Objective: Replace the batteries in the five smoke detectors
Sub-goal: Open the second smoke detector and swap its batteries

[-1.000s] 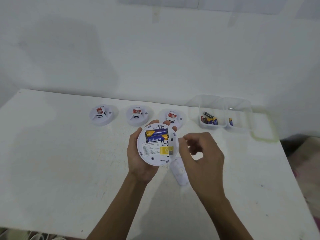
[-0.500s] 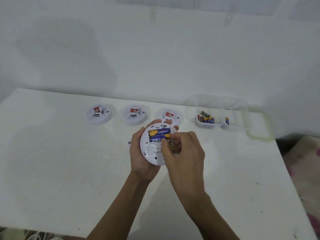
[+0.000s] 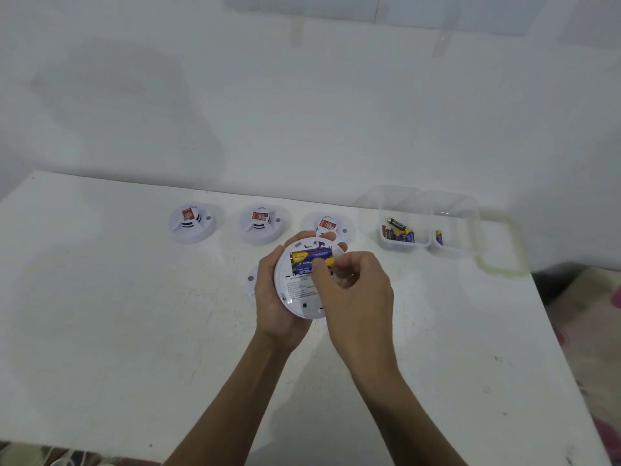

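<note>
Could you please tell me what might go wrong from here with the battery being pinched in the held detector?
The right hand pinches only the yellow tip of the blue-and-yellow battery, so it may slip and roll across the white table. The left hand cradles the round white smoke detector from one side; prying could tip it out.

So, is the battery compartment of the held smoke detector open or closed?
Open: the smoke detector in the left hand shows the upper battery uncovered, and the right hand pinches the lower battery.
</note>
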### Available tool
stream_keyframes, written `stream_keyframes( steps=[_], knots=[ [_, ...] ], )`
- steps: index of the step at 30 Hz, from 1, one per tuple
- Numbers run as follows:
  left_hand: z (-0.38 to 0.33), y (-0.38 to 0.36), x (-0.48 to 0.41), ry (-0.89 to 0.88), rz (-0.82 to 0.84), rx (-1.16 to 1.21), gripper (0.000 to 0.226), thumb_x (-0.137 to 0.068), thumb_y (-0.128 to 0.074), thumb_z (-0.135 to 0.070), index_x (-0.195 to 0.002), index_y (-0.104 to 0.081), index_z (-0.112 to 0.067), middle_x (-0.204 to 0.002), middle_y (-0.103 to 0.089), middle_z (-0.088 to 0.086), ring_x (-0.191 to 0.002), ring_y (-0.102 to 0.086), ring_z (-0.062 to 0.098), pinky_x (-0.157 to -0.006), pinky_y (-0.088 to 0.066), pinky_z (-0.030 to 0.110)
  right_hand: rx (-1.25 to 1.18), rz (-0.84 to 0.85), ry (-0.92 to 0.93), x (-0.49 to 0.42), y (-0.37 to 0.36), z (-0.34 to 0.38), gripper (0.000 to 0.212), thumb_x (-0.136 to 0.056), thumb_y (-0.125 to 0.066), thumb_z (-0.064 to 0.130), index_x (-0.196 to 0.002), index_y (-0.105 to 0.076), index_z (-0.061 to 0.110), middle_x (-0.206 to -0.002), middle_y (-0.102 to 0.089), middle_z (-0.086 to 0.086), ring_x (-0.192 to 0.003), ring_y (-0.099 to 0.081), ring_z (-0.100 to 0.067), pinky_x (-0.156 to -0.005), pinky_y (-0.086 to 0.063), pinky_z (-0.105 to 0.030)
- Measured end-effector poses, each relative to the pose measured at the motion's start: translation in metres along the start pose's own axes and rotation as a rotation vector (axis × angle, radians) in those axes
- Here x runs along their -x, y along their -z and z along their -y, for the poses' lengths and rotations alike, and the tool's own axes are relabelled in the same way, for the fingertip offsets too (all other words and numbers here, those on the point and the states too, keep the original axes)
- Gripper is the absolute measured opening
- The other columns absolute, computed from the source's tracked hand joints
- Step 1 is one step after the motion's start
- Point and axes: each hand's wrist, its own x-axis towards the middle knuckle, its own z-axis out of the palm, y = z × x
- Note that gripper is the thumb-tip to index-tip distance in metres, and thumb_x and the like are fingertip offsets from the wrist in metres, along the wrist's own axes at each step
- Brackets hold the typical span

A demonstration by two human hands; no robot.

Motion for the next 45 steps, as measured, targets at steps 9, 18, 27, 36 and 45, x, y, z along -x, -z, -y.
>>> stream_keyframes(
  steps=[9, 18, 27, 36, 45],
  knots=[
    [-0.004, 0.000, -0.003, 0.011, -0.021, -0.007, 0.050, -0.086, -0.036, -0.044, -0.121, -0.057, -0.014, -0.105, -0.073, 0.007, -0.094, -0.069, 0.025, -0.081, -0.058, 0.037, -0.105, -0.124, 0.167, 0.009, -0.008, 0.001, 0.026, -0.082, -0.069, 0.032, -0.089, -0.045, 0.035, -0.090, -0.055, 0.019, -0.087, -0.060, -0.008, -0.081, -0.056, -0.021],
    [-0.017, 0.001, -0.005, 0.053, 0.096, 0.133, 0.052, -0.091, -0.029, -0.038, -0.098, -0.077, -0.018, -0.098, -0.075, 0.006, -0.089, -0.072, 0.022, -0.075, -0.058, 0.033, -0.171, 0.107, 0.508, -0.017, 0.016, 0.005, 0.009, -0.077, -0.044, 0.006, -0.080, -0.049, 0.013, -0.080, -0.058, -0.007, -0.079, -0.061, -0.007, -0.064, -0.051, -0.020],
    [-0.017, 0.006, -0.006, 0.051, 0.065, 0.069, 0.064, -0.102, -0.017, -0.025, -0.085, -0.079, -0.031, -0.083, -0.076, -0.005, -0.076, -0.072, 0.011, -0.069, -0.058, 0.023, 0.653, 0.302, 0.992, -0.040, 0.026, 0.022, 0.016, -0.088, -0.053, 0.023, -0.101, -0.063, 0.022, -0.092, -0.053, 0.002, -0.062, -0.048, -0.013, -0.049, -0.039, -0.023],
    [-0.014, 0.005, -0.004, 0.050, 0.115, -0.022, 0.077, -0.105, -0.006, -0.017, -0.081, -0.077, -0.035, -0.081, -0.076, -0.008, -0.074, -0.072, 0.008, -0.065, -0.057, 0.020, 0.855, 0.385, 1.114, -0.058, 0.024, 0.028, 0.012, -0.086, -0.057, 0.029, -0.098, -0.059, 0.030, -0.076, -0.049, 0.005, -0.052, -0.043, -0.018, -0.044, -0.018, -0.018],
    [-0.010, 0.007, -0.008, 0.070, 0.029, -0.046, 0.073, -0.104, -0.015, -0.016, -0.068, -0.076, -0.028, -0.068, -0.072, -0.002, -0.061, -0.069, 0.010, -0.055, -0.055, 0.021, 0.906, 0.509, 1.141, -0.067, 0.024, 0.034, 0.015, -0.080, -0.055, 0.027, -0.093, -0.051, 0.033, -0.070, -0.044, 0.004, -0.054, -0.039, -0.017, -0.045, -0.019, -0.020]
  ],
)
